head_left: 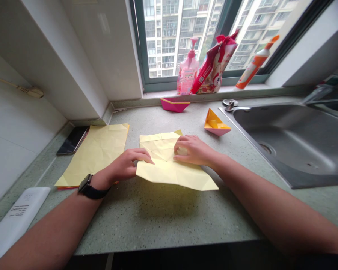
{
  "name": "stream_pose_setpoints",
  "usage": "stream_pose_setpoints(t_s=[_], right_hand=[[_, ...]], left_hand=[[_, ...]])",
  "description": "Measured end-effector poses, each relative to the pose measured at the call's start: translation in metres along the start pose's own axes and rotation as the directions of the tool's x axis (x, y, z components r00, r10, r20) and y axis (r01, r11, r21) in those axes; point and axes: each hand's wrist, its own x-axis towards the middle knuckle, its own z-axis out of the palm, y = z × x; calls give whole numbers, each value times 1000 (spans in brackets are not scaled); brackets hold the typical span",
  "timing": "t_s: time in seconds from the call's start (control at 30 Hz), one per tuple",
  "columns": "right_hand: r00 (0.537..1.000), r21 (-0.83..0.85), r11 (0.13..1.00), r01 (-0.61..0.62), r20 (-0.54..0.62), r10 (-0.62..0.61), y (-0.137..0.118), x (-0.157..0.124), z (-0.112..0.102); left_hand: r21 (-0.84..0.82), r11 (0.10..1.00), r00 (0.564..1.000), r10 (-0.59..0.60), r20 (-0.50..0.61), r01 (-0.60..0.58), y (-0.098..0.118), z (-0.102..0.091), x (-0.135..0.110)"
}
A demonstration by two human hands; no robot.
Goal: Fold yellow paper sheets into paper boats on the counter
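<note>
A sheet of pale yellow paper [174,174], creased and partly folded, lies in front of me with its near edge raised off the counter. My left hand [129,163] grips the paper at its left side, thumb and fingers closed on it. On the right part of the same sheet, my right hand [193,150] has curled fingers and thumb pressed to the paper at a fold. Further back sit two folded paper boats: a magenta one [174,106] near the sill, and a pink one with an orange inside [216,125] by the sink.
At left, a stack of yellow paper [98,150] lies against a black phone [73,140]. A white power bank [19,221] is nearer. The steel sink [281,180] is at right. A pink pump bottle [188,75], red bag [214,67] and orange-white bottle [253,67] stand on the sill.
</note>
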Motion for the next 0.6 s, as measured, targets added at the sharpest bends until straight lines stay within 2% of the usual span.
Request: stream_pose_setpoints(t_s=[0.1, 0.17, 0.23, 0.3, 0.4, 0.5, 0.6], right_hand=[[997, 144, 987, 69, 33, -75, 10, 1, -4], [996, 223, 972, 72, 37, -83, 17, 2, -4], [999, 283, 958, 37, 21, -45, 22, 3, -2], [999, 368, 930, -15, -30, 28, 25, 3, 2], [978, 536, 841, -74, -127, 167, 26, 3, 7], [946, 646, 756, -103, -172, 276, 26, 4, 11], [905, 699, 706, -113, -220, 363, 26, 5, 12]], left_hand=[[-29, 989, 979, -147, -140, 144, -9, 2, 0], [-83, 962, 930, -274, -245, 262, -19, 5, 1], [-176, 931, 871, -361, -334, 319, -27, 7, 2], [-261, 913, 839, -395, -373, 314, -32, 9, 4], [-336, 891, 827, -422, -371, 304, -33, 9, 5], [-298, 886, 799, -454, -394, 356, -31, 10, 5], [-217, 888, 778, -459, -429, 405, -32, 11, 3]])
